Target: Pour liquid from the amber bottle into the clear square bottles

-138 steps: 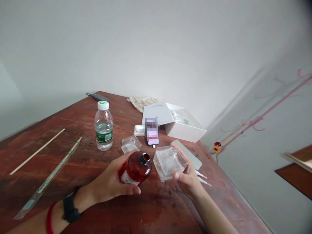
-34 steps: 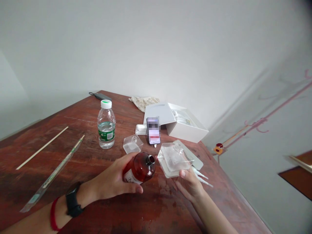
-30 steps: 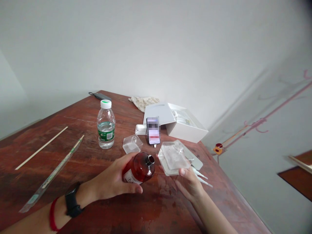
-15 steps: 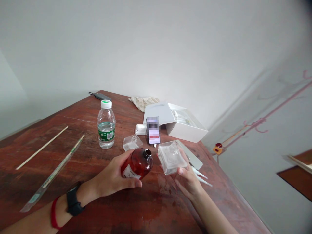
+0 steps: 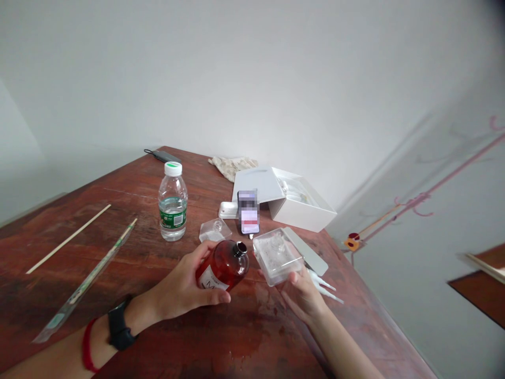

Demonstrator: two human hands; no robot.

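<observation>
My left hand [image 5: 193,281] is wrapped round a reddish-brown bottle [image 5: 229,266] with a white label and an uncapped dark neck, tilted slightly to the right. In my right hand [image 5: 298,289] is a clear plastic box [image 5: 278,256], held by its lower right side and tipped so that its inside faces me. Bottle and box are apart, a narrow gap between them. Behind the bottle a clear plastic lid [image 5: 214,230] with a small round bump lies on the wooden table [image 5: 130,284]. Wet spots mark the wood below my hands.
A half-full water bottle [image 5: 172,205] stands left of centre. A chopstick [image 5: 69,238] and a wrapped one [image 5: 89,281] lie at the left. Behind my hands are a phone [image 5: 249,213], a white case [image 5: 228,209], an open white box [image 5: 302,210] and a cloth [image 5: 232,166].
My right hand has tilted the clear box a little, and it sits slightly further left and lower. My left hand and the reddish-brown bottle have hardly moved.
</observation>
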